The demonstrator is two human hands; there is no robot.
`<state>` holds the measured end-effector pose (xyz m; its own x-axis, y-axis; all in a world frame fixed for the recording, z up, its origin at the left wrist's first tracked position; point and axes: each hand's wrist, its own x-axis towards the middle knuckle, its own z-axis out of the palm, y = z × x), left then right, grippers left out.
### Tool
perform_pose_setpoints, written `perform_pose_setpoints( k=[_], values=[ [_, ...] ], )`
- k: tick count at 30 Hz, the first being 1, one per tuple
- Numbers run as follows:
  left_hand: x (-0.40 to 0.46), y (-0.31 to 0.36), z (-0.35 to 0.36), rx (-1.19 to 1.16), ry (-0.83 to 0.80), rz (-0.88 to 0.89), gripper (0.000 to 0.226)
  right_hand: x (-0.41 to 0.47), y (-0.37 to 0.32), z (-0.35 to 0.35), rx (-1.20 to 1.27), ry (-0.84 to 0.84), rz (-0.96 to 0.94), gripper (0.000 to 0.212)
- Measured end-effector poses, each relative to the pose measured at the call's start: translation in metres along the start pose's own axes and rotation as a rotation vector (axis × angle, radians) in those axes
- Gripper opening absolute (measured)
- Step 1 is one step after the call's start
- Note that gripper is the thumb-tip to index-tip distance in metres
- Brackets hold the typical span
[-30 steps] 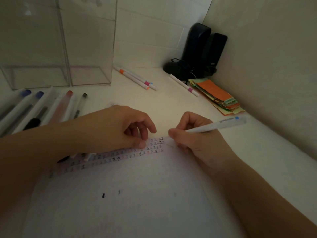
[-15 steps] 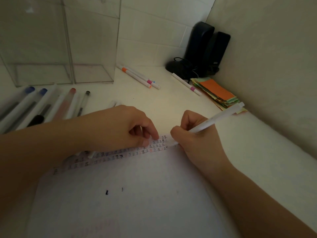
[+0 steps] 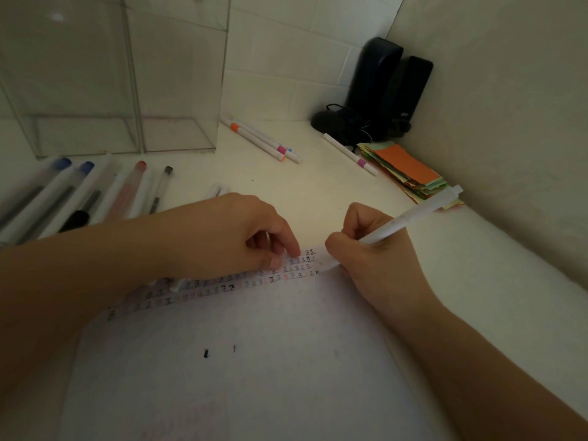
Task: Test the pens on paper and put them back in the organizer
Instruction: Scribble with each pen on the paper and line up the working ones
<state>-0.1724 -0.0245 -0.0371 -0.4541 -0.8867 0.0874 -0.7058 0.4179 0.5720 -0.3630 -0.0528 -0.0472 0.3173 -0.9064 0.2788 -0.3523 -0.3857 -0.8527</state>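
Dim light falls over a white worktop [image 3: 305, 192] set into a tiled corner. At its middle lies my sheet of paper [image 3: 254, 377], with rows of small test marks running along its far edge. My right hand [image 3: 372, 259] grips a white pen [image 3: 410, 218], fingers curled round the barrel, the tip down at the right end of those marks and the clip end tilted up and away to the right. My left hand [image 3: 229, 237] rests on the paper just beside it, fingers bent, with the fingertips pressing the sheet next to the marks; it holds nothing that I can see.

Left of my left forearm a row of pens [image 3: 95, 189] lies on the worktop, among them two with blue caps, one reddish and one black-tipped. Behind them stands the clear organizer [image 3: 178, 90], its two visible compartments upright against the wall. Further back, two white markers [image 3: 264, 142] lie touching side by side, and another marker [image 3: 350, 153] lies apart to their right. Near that one sits a stack of coloured paper slips [image 3: 407, 165], orange on top, and behind it in the corner stand dark objects [image 3: 381, 90] with a cord.
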Motion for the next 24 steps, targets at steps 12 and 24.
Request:
perform_pose_setpoints(
  k=[12,24],
  values=[
    [-0.002,0.003,-0.001,0.006,-0.019,-0.007,0.022,0.001,0.001,-0.005,0.14,0.037,0.078,0.028],
    [-0.004,0.024,-0.005,-0.241,0.125,0.162,0.034,-0.007,-0.007,0.003,-0.083,0.004,-0.078,0.016]
  ],
)
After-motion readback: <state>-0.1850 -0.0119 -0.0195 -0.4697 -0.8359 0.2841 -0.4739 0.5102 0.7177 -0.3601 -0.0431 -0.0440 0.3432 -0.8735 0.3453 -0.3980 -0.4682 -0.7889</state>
